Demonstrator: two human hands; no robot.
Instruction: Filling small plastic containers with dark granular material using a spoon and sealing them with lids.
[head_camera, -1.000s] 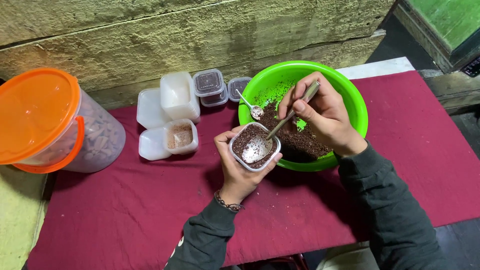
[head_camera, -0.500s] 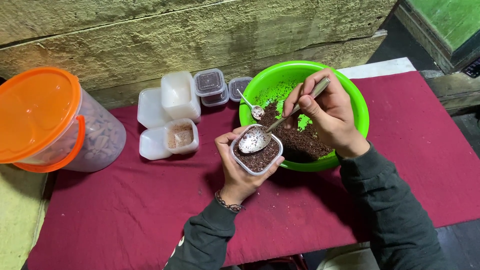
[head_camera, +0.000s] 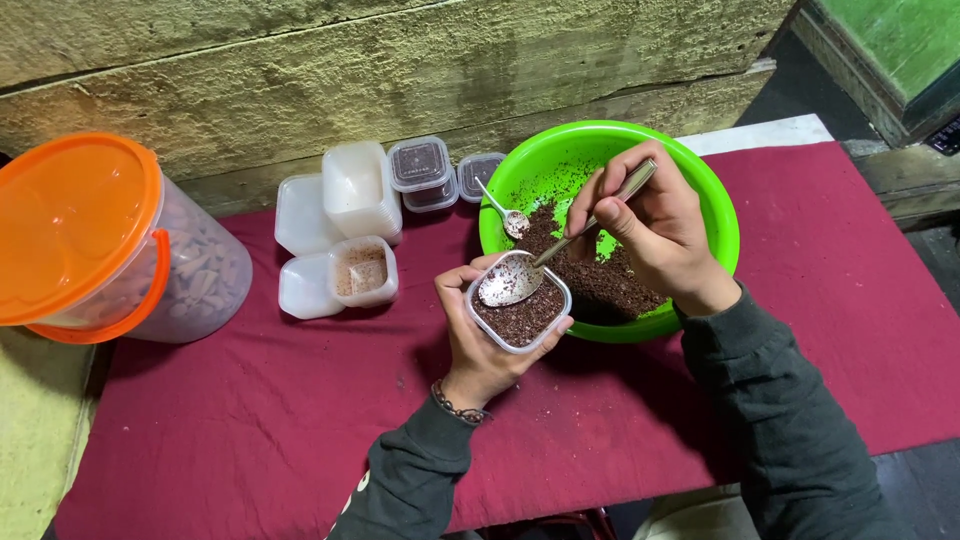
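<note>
Two dark sleeves reach in from the bottom edge over a bench (head_camera: 250, 420) covered in dark red cloth. Nearest, the left hand (head_camera: 480, 335) wraps its fingers around a small clear tub (head_camera: 518, 315) filled with dark brown crumbly mix, held just at the near rim of the green bowl (head_camera: 715, 215). The right hand (head_camera: 650, 225) pinches the handle of a metal spoon (head_camera: 520, 278) between closed fingers, and the spoon's bowl lies on the mix in the tub. Inside the green bowl sits more of the brown mix, with a second spoon (head_camera: 505, 212) resting in it. Farther left stand white lids and small tubs (head_camera: 355, 215), one partly filled. At the far left is a big clear jar with an orange lid (head_camera: 70, 225).
</note>
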